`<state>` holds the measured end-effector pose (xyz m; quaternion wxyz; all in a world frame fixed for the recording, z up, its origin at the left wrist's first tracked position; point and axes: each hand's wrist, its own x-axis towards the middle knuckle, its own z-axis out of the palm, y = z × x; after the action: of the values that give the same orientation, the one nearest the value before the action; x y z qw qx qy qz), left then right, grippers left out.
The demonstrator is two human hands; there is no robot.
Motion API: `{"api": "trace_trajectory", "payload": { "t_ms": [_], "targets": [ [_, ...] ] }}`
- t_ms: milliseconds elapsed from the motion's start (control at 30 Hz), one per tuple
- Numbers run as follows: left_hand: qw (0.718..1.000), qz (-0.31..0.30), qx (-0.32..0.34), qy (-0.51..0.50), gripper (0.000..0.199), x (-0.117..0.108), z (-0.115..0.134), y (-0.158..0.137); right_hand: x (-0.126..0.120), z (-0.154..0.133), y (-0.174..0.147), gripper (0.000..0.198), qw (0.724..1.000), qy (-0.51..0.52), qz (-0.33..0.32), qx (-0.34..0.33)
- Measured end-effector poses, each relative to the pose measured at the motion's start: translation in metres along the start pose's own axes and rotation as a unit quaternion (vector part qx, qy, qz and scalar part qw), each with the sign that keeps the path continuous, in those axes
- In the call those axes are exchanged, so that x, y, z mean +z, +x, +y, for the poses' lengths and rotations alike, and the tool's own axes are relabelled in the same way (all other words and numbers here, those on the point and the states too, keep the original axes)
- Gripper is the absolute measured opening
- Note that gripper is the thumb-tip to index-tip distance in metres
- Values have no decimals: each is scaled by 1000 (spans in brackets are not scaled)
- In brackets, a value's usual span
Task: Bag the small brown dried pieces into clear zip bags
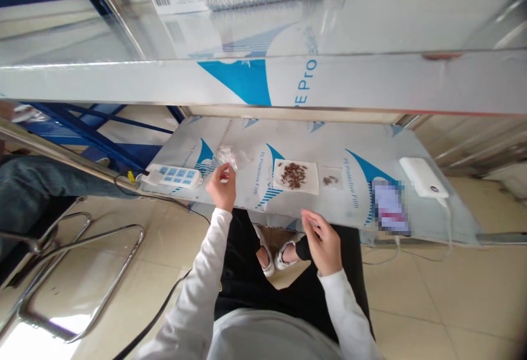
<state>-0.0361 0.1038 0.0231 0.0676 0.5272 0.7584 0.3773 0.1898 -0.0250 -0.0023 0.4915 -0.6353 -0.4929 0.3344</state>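
My left hand (223,188) is at the left part of the lower shelf, thumb and fingertips pinched together on the near edge of a small heap of clear plastic bags (226,154). My right hand (324,242) hovers at the shelf's front edge, fingers stretched out and a little apart, holding nothing. Between the hands, farther in, lies a white square sheet (310,181) bearing a pile of small brown capsule-like pieces (293,175). Right of it sits a small clear bag (332,179) with several brown pieces inside.
A white power strip (179,176) lies at the left end. A phone (391,207) and a white power bank (423,177) with cables are to the right. An upper shelf (164,83) overhangs the back. A metal-framed chair (111,277) and a person's leg (53,181) are at left.
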Motion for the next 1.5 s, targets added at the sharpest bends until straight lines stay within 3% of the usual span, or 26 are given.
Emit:
{"api": "trace_trajectory", "payload": {
  "t_ms": [33,67,167,267,333,467,600,700,767,800,867,967,1033,1133,1233,1300,1400,1500],
  "targets": [
    [999,-3,5,-45,30,-3,11,-20,6,-9,0,30,1000,15,-10,-2],
    [985,-19,3,-173,29,-5,21,-40,11,-19,1,29,999,28,-15,-4],
    [890,-133,-53,-434,25,-11,47,-93,22,-44,6,40,999,51,-8,-17],
    [815,-204,-124,-528,21,-19,57,-121,21,-56,12,47,992,106,-65,-6],
    [801,-230,-136,-536,19,-22,58,-128,16,-59,13,34,984,146,-103,17],
    [827,-260,-106,-487,17,-26,52,-128,7,-58,10,23,979,181,-73,58],
    [880,-270,-67,-384,24,-29,48,-125,1,-55,7,22,980,177,-67,60],
    [943,-202,-7,-265,24,-35,53,-124,-3,-54,5,16,997,74,-31,16],
    [964,-141,13,-224,20,-39,58,-125,-2,-55,4,10,999,-20,14,-40],
    [964,-139,14,-227,19,-40,61,-126,-1,-56,3,9,995,-58,31,-71],
    [940,-192,-6,-281,20,-39,66,-128,2,-59,1,12,986,-105,39,-126],
    [876,-279,-83,-386,24,-30,65,-130,4,-61,-1,20,976,-123,-9,-177],
    [856,-295,-124,-406,25,-24,60,-130,2,-59,-3,26,974,-117,-51,-186],
    [885,-303,-104,-337,21,-22,53,-128,-2,-52,-3,28,978,-107,-66,-166],
    [940,-287,-2,-185,11,-29,53,-128,-3,-44,-3,26,978,-145,-27,-147],
    [957,-270,66,-82,8,-36,58,-128,-1,-41,-1,27,970,-192,-5,-146],
    [963,-241,123,8,9,-47,67,-124,0,-43,2,34,957,-252,-32,-141],
    [941,-252,225,-10,4,-52,69,-116,-3,-47,11,35,952,-268,-88,-123]
  ]
}}
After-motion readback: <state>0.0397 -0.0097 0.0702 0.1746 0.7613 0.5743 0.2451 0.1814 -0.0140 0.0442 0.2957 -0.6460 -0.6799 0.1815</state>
